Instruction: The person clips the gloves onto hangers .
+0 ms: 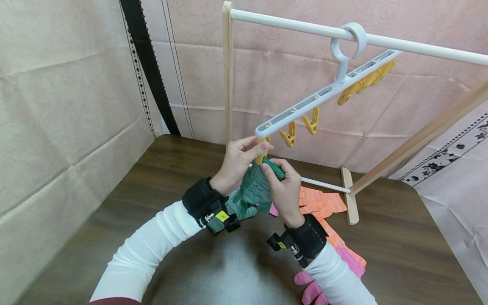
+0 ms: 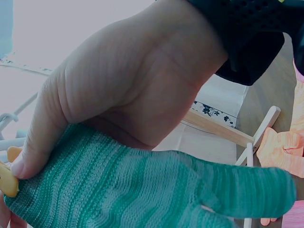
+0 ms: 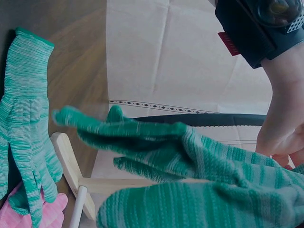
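Note:
A green striped knit glove (image 1: pixel 256 186) hangs just under the left end of a pale blue hanger (image 1: pixel 305 102), its fingers pointing down. My left hand (image 1: pixel 237 163) pinches the yellow clothespin (image 1: pixel 262 153) at that end. In the left wrist view the thumb presses on the yellow clothespin (image 2: pixel 8 179), right at the cuff of the glove (image 2: pixel 118 185). My right hand (image 1: pixel 285 188) grips the glove's cuff from the other side. The right wrist view shows the dangling glove fingers (image 3: pixel 166 199); the right fingertips are mostly hidden there.
The hanger hooks over a white rod (image 1: pixel 289 23) on a wooden stand (image 1: pixel 227 72). More yellow clothespins (image 1: pixel 289 134) line the hanger. On the table (image 1: pixel 183 254) lie another green glove (image 3: pixel 26 109), orange gloves (image 1: pixel 322 201) and pink gloves (image 1: pixel 313 292). Cloth walls surround it.

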`<act>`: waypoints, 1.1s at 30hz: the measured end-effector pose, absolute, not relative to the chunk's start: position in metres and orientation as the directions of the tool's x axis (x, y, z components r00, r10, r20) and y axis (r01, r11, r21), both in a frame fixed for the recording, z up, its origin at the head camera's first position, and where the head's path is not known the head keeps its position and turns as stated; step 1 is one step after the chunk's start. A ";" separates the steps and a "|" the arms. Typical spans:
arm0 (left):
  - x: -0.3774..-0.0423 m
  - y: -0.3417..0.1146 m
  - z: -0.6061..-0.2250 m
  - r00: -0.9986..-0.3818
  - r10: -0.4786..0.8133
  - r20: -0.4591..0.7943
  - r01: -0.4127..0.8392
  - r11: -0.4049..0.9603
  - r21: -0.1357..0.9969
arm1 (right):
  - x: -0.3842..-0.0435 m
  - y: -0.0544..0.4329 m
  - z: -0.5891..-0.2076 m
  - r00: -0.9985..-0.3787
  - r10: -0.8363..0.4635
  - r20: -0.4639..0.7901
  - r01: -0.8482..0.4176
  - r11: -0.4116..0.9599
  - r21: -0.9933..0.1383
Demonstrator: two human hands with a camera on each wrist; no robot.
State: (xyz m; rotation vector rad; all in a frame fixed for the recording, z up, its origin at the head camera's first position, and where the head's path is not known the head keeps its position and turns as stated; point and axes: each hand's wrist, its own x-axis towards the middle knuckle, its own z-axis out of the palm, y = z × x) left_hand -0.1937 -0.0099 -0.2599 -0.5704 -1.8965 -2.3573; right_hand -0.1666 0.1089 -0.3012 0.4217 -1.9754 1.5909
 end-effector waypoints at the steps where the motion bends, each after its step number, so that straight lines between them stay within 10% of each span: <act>1: -0.194 -0.010 -0.260 -0.929 0.180 0.323 0.276 -0.243 0.930 | -0.167 0.109 -0.301 -0.792 0.099 0.602 -0.568 0.241 -0.787; 33: -0.202 -0.025 -0.280 -0.952 0.159 0.262 0.199 -0.329 0.923 | -0.167 0.115 -0.317 -0.811 -0.006 0.585 -0.573 0.208 -0.793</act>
